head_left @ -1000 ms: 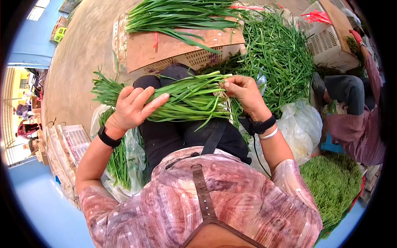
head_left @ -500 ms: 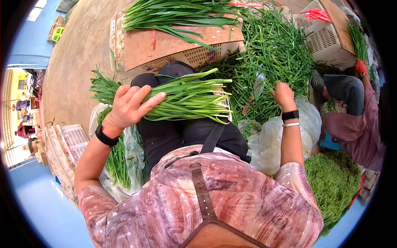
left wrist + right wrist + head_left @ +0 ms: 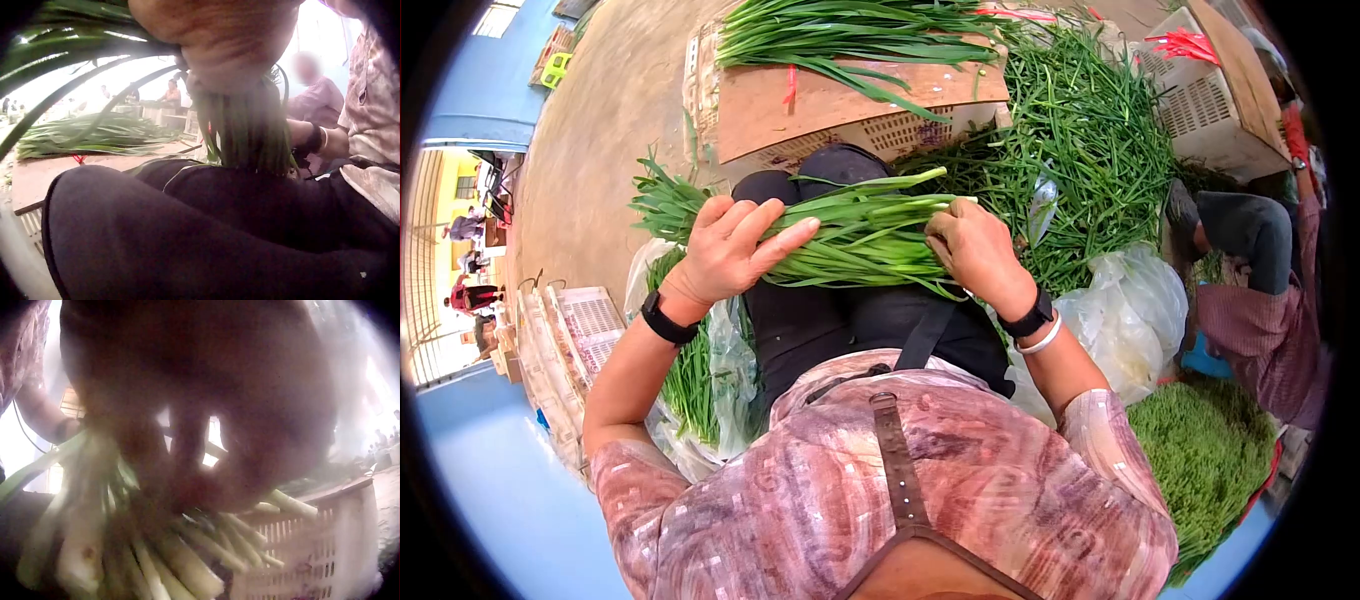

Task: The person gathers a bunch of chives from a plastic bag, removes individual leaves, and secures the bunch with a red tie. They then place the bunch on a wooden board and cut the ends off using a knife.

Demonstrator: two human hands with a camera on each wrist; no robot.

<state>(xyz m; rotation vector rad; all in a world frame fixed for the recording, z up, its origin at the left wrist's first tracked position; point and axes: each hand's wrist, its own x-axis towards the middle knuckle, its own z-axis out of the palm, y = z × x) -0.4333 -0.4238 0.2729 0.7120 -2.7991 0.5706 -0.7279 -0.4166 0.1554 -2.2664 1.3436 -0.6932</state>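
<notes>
A bunch of garlic chives (image 3: 850,240) lies across the person's lap, leafy ends to the left and pale cut ends to the right. My left hand (image 3: 735,245) grips it around the middle, thumb pointing right along the leaves. At the stem end, my right hand (image 3: 977,250) has its fingers curled in and pinches among the stalks. The right wrist view shows the fingers bent close over pale stem ends (image 3: 194,575), the pinched piece mostly hidden behind them. In the left wrist view the bunch (image 3: 240,125) hangs below the left palm.
Ahead, a board (image 3: 850,115) on a crate bears more long chives (image 3: 840,35). A heap of loose green leaves (image 3: 1090,140) lies front right, plastic bags (image 3: 1130,310) nearer. Bagged chives (image 3: 690,370) stand left. Another person's leg (image 3: 1240,210) is at the right.
My right hand went from the stem ends out to the right over the leaf heap, fingers closed, then came back to the stem ends. The left hand keeps its grip on the bunch.
</notes>
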